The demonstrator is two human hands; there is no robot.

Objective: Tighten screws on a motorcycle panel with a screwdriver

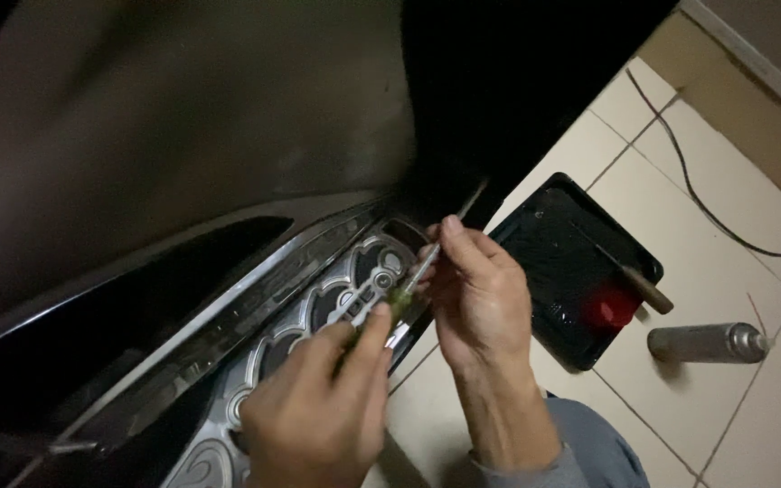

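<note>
My left hand (318,407) grips the green handle of a screwdriver (397,303) near the bottom middle. Its thin metal shaft runs up and to the right. My right hand (476,294) pinches that shaft between thumb and fingers. Both hands hover over a long dark panel (228,316) with a chrome strip and a row of silver-edged buttons (336,303). Where the screwdriver tip ends is hard to tell against the dark background.
A black tray (553,248) lies on the pale tiled floor (662,190) to the right, holding a red object (609,307) and a tool with a brown handle (648,289). A silver spray can (707,342) lies beside it. A black cable (707,203) crosses the tiles.
</note>
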